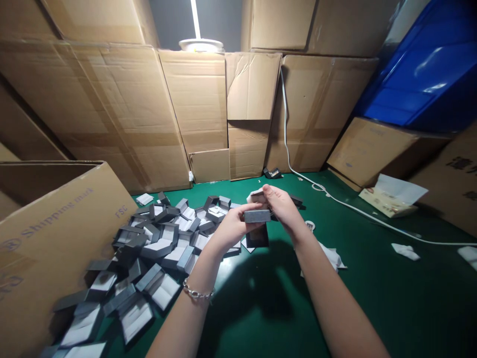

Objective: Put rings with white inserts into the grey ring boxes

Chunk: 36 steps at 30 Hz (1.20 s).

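The left hand (234,227) grasped a grey box (257,216) above the green table (368,293). The right hand (282,205) was at its far side, beside a white piece (256,197); whether it gripped this could not be determined. The box's visible face pointed toward the wearer, long axis running left to right. Leftward, piled open boxes (161,250) held white linings. The open carton's (67,233) contents were hidden.

"Shipping mark" (57,213) and "FSC" (121,212) stand on the left carton (70,248); blurred characters (464,163) mark the right-hand carton (441,186).
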{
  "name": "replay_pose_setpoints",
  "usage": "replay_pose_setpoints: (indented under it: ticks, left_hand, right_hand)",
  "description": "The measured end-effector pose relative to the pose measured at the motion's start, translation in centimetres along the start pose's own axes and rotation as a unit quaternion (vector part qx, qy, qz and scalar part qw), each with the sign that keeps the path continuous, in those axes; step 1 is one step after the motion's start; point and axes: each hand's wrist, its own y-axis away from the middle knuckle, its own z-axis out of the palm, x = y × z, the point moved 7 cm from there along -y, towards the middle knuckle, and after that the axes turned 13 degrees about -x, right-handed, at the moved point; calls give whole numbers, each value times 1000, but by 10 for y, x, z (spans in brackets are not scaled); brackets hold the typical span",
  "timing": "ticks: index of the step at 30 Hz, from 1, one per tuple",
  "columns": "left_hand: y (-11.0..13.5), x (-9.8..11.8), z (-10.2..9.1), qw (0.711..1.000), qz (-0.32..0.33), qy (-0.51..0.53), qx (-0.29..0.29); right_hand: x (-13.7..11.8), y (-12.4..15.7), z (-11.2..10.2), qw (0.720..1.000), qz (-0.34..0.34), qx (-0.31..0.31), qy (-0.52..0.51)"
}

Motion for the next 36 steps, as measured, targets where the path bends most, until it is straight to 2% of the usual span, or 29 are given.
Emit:
replay_pose_setpoints:
  ticks: [4,6,9,12,16,21,25,27,30,33,36]
  left_hand:
    - [0,5,-1,999,34,0,8]
    - [0,7,0,999,44,1,10]
    - [0,8,3,1000,29,6,8]
    - [0,8,5,1000,16,-8,8]
    - [0,6,5,1000,23,-5,16]
    - [-1,-3,1,999,-7,5,44]
    - [0,-2,-1,999,-7,-10,48]
    - [1,-2,-1,999,-13,-10,46]
    - [1,0,1,1000,-7,3,30]
    - [0,0,4,1000,-1,9,3]
    - [1,-1,2,999,-17,-34,-4]
  right_hand:
    - [-9,5,-12,998,-36,37,19]
    - [-13,9,-14,996,-37,46,68]
    - [-18,14,-14,983,-37,62,171]
    - [-20,16,-14,970,-39,80,228]
    - [-21,16,-15,963,-30,109,247]
    - [-24,19,-16,959,-37,130,250]
    - [-25,21,-17,958,-46,142,246]
    - [-25,19,-17,963,-55,133,226]
    - [-20,14,-13,987,-45,78,136]
    - [-12,11,-4,1000,13,4,23]
    - [-8,13,5,996,63,-51,-26]
